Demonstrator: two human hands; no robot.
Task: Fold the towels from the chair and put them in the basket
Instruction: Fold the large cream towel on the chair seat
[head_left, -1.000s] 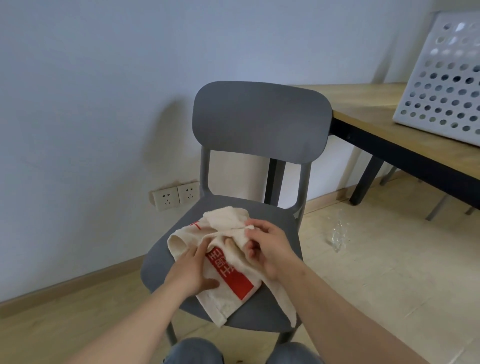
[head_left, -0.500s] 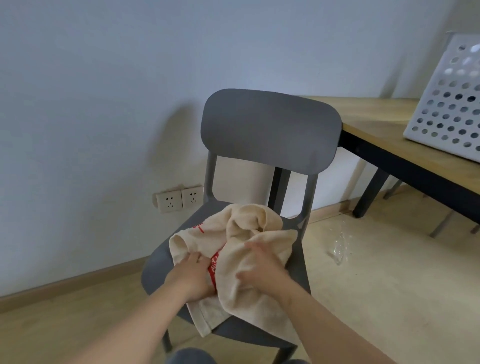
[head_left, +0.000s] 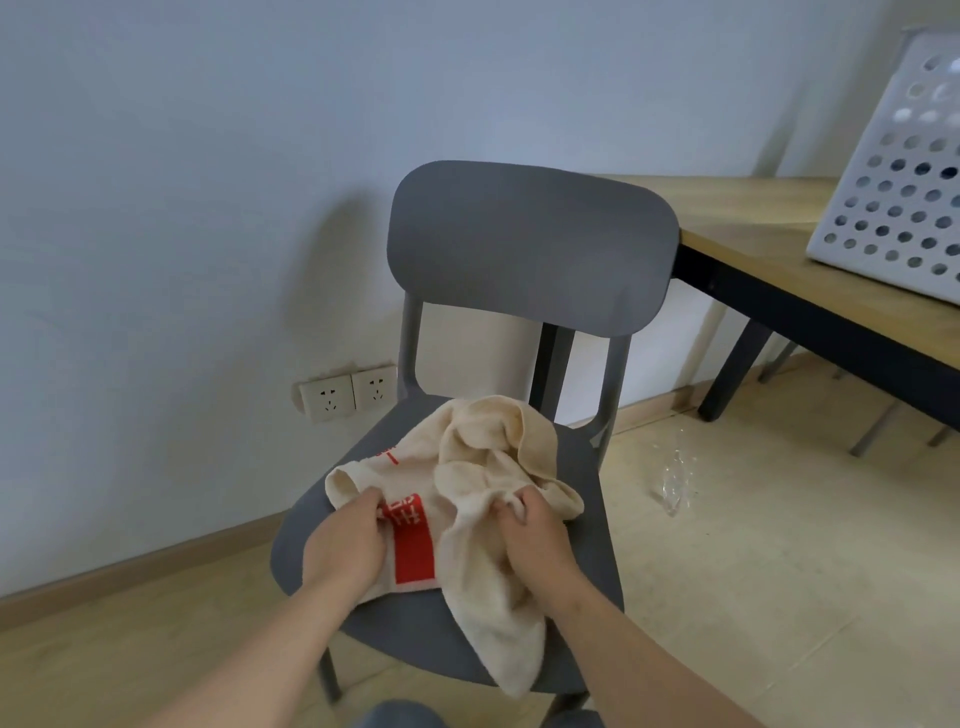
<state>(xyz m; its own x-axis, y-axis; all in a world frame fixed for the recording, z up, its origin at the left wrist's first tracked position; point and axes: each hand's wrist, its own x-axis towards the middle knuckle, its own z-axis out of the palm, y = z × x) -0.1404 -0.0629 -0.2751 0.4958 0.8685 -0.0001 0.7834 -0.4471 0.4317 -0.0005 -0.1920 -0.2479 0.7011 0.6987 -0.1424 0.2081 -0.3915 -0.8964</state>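
Clutching towel (head_left: 483, 467) on grey chair (head_left: 530, 244): left grip (head_left: 345, 540), right grip (head_left: 535, 540); basket (head_left: 898, 197) on wooden table (head_left: 753, 249).

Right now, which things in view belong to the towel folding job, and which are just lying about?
Job: cream towel, gripped by the left hand and the right hand; grey chair under it; white basket.
Lying about: wooden table under the basket; wall sockets; clear object on the floor.

Left hand (head_left: 345, 540) curled in grip, right hand (head_left: 535, 538) fisted
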